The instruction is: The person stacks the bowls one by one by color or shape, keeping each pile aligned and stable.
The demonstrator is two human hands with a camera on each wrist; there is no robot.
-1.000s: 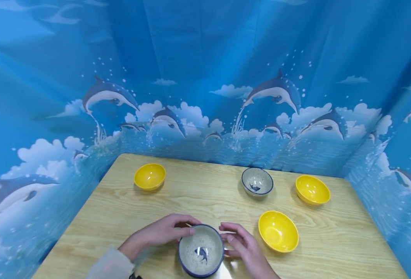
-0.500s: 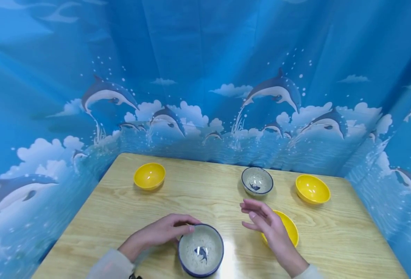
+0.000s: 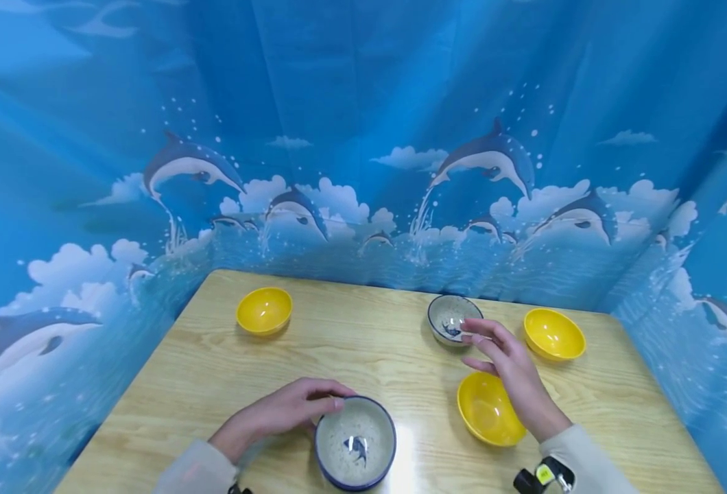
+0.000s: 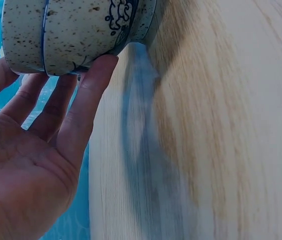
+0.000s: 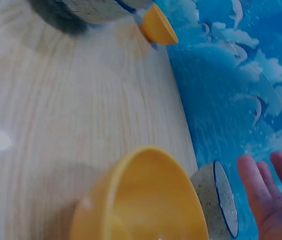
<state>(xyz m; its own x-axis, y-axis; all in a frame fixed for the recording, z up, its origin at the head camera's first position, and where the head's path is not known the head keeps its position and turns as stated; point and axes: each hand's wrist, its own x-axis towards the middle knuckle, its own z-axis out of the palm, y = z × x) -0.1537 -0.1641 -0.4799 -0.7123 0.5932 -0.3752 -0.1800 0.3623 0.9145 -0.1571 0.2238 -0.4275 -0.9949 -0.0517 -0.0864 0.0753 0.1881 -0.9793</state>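
My left hand (image 3: 289, 415) holds the edge of a grey speckled bowl (image 3: 354, 463) with a blue rim and a blue fish inside. In the left wrist view, a second blue rim line below its top band shows two nested bowls (image 4: 81, 35), with fingers against their side. My right hand (image 3: 514, 370) is raised with loosely spread fingers and holds nothing. Its fingertips overlap the right edge of a smaller grey fish bowl (image 3: 444, 315) at the back. Below that hand stands a yellow bowl (image 3: 483, 412), partly covered by it; the right wrist view shows this yellow bowl (image 5: 151, 195) close up.
Another yellow bowl (image 3: 265, 311) stands at the back left of the wooden table (image 3: 345, 336), and one more yellow bowl (image 3: 553, 334) at the back right. A blue dolphin-print curtain (image 3: 351, 137) hangs behind the table and along its sides.
My right hand has left the side of the nested bowls and moved right and forward, over the near yellow bowl to the small grey bowl. The left hand stays in place.
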